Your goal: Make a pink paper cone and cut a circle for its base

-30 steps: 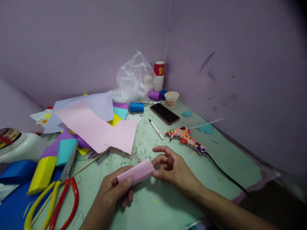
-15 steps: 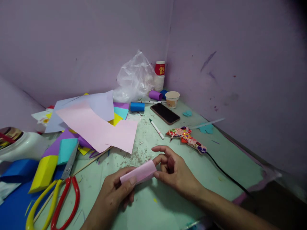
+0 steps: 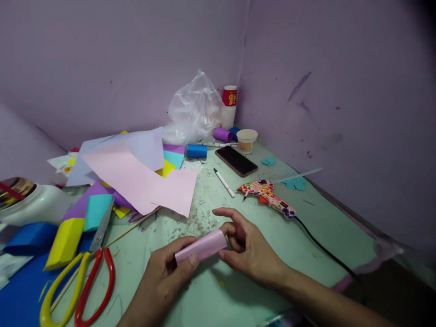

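Observation:
My left hand (image 3: 170,272) is closed around a short roll of pale pink paper (image 3: 201,246), with the thumb pressed on its near side. The roll is tilted, its right end higher than its left. At that right end is my right hand (image 3: 247,247), its index finger stretched out and its thumb apart from the other fingers. A bent finger of this hand touches the roll's end or sits just inside it; I cannot tell which. The roll's far side and the left fingertips are hidden.
Red-and-yellow-handled scissors (image 3: 90,277) and paper tubes, one of them yellow (image 3: 64,243), lie left. Pink sheets (image 3: 143,190) lie behind. A floral glue gun (image 3: 265,195), marker (image 3: 224,182), phone (image 3: 236,160) and paper cup (image 3: 246,141) stand or lie to the right and back.
The pink roll has turned slightly in my fingers and looks rounder, its surface smoother. My right thumb has dropped a little away from its end. The whole view has shifted slightly.

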### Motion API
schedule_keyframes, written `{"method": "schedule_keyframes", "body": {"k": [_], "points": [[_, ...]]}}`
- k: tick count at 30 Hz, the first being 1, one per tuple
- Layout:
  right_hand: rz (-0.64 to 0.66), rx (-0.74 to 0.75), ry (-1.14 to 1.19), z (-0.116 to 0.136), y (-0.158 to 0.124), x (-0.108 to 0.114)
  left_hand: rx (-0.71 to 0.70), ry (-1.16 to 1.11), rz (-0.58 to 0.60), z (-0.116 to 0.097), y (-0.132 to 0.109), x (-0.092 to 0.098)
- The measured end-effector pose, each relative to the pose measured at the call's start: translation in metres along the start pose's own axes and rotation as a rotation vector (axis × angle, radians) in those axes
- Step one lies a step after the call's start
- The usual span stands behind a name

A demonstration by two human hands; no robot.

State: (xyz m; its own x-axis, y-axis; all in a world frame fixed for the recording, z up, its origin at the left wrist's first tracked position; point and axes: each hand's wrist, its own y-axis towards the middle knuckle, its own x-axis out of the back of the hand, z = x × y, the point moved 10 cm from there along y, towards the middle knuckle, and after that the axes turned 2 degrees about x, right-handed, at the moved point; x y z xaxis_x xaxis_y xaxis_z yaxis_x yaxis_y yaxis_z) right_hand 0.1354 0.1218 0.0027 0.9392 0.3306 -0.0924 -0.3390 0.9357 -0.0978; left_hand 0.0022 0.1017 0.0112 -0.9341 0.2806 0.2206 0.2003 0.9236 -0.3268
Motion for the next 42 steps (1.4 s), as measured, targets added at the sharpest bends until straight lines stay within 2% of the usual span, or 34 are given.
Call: {"method": "schedule_keyframes", "body": {"k": [19,35,38,42], "points": [[0.006,0.008,-0.022,0.0,-0.002,-0.003,-0.089,0.014,0.005,0.0,0.0,0.001],[0.007,-0.01,-0.008,-0.006,-0.002,-0.006,-0.097,-0.009,-0.008,0.001,0.001,0.001],[0.011,0.005,0.005,-0.002,-0.001,-0.004,-0.068,-0.021,-0.011,0.002,0.003,0.002],[-0.024,0.075,-0.01,0.009,0.0,0.007,0.075,-0.11,-0.007,0.017,0.004,0.004]]}}
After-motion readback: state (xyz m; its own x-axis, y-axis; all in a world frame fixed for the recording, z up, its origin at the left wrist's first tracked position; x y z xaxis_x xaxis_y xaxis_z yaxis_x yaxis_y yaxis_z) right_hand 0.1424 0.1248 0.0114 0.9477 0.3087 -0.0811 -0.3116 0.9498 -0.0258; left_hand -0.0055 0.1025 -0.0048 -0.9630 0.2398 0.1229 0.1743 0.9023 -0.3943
